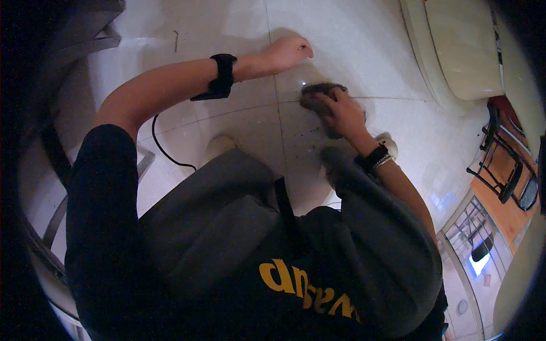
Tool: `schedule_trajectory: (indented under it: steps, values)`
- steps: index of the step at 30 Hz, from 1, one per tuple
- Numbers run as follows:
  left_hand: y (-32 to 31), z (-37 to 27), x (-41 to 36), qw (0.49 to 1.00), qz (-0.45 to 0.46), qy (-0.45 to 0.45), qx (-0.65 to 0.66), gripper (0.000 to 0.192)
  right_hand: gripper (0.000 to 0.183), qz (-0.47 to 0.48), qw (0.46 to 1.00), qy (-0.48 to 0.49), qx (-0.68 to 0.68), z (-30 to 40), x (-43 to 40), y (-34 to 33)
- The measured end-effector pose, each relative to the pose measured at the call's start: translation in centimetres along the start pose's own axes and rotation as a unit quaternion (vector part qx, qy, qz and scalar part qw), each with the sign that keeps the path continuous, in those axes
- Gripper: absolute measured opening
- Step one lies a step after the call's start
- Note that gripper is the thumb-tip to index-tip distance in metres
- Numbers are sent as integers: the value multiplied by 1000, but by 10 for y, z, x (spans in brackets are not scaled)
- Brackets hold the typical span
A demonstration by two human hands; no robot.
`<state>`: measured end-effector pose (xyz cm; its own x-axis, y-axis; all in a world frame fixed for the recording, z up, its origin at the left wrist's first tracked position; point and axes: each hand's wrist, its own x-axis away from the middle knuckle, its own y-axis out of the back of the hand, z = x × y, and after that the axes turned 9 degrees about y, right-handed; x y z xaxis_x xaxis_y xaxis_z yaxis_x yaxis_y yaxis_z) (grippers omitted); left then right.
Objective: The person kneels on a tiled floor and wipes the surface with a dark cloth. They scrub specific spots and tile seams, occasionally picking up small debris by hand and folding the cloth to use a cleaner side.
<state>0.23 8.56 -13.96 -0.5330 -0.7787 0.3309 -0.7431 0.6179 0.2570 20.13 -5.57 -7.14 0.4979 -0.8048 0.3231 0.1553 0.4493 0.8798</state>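
A dark, crumpled cloth (313, 96) lies on the pale tiled floor (239, 106), with my right hand (343, 113) pressed on it, fingers spread over its top. Farther out and to the left, my left hand (294, 51) is curled just over the floor; a small dark thing shows at its fingers, too small to name. A black band (222, 76) is round my left wrist, and a dark band with a lighter bracelet round my right. Small dark specks are scattered on the tiles between my feet.
A black cable (161, 147) curves over the floor at my left, near metal furniture legs (104, 42). A thin twig-like piece (175, 41) lies beyond my left forearm. A rounded cream furniture base (463, 55) stands at the upper right, with a black-framed folding item (505, 164) below it.
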Motion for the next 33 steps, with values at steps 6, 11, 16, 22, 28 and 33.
schedule_trajectory:
  steps: [6, 11, 16, 22, 28, 33]
  values:
    - [-4, -2, 3, 994, 54, 93, 12, 24, 47, -89, 988, -128, -4, -41, -12, 9]
    - [-9, -6, -4, 995, 43, 89, -16, 25, 49, -43, 995, -90, 12, -25, -15, 22]
    - [-6, -8, -6, 993, 56, 106, -9, 25, 48, 79, 996, -35, -9, 19, -10, 5]
    - [-4, -13, -2, 993, 58, 92, 40, 26, 48, -6, 982, -179, 55, -29, -12, 19]
    - [6, -5, 0, 989, 50, 120, 62, 23, 42, -8, 987, -157, 29, -9, -18, 17]
    - [12, 2, -3, 995, 13, 98, 11, 24, 36, 143, 989, -8, -30, 58, -26, 0]
